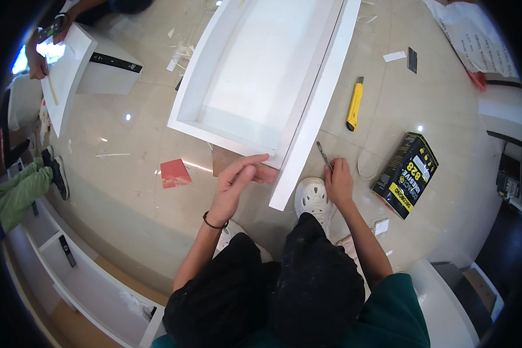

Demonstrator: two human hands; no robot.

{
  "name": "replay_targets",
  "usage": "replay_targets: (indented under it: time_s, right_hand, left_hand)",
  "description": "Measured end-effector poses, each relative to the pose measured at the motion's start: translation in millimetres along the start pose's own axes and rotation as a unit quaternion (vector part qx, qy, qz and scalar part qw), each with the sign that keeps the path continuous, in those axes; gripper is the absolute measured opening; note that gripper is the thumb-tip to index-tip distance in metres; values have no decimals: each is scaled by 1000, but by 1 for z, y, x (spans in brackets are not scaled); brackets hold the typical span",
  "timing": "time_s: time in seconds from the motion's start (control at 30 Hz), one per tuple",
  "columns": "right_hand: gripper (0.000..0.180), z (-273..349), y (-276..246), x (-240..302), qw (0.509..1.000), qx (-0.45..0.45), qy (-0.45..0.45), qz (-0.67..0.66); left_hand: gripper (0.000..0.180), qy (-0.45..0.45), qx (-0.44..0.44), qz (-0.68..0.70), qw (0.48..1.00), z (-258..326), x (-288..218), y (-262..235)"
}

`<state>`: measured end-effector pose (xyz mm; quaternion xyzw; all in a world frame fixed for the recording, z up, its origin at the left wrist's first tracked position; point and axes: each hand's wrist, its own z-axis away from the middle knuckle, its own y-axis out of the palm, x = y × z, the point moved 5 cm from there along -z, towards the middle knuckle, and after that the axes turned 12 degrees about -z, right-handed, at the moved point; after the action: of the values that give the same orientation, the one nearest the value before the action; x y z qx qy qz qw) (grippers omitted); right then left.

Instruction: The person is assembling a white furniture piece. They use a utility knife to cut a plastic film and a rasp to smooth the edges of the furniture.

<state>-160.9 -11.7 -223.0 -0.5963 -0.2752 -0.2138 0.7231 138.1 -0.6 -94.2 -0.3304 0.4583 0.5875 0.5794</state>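
Head view: open white box (249, 81) extends ahead from beside left hand (236, 184).

The view comes from the wearer's head, through the left of two side-by-side fisheye lenses, and looks steeply down with its top edge facing ahead. The legs (325, 284) are nearest, filling the bottom middle; the forearms (366, 240) reach up past them, with the left hand (232, 188) and right hand (339, 181) farther out, near the centre. Beyond, the white frame (314, 119) runs off the top edge. Coverage is wide — floor (122, 220) on both sides — and the shelf unit (93, 281) bows along the dark rim, where details seem too squeezed to read surely.
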Motion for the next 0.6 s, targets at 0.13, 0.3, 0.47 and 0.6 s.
replay_targets:
  time_s: [0.13,0.3,0.47,0.6]
  right_hand:
    - [19,1,0,-1,1000,-19,1,-15]
    - [20,1,0,-3,999,-31,-15,-8]
    - [20,0,-1,0,999,-31,-15,-7]
    - [20,0,-1,0,999,-30,-14,-6]
  left_hand:
    - [19,10,49,51,997,8,-1,2]
    - [6,59,150,-73,984,17,-28,16]
    - [5,52,161,-61,984,18,-29,14]
    - [6,55,169,-50,983,20,-27,12]
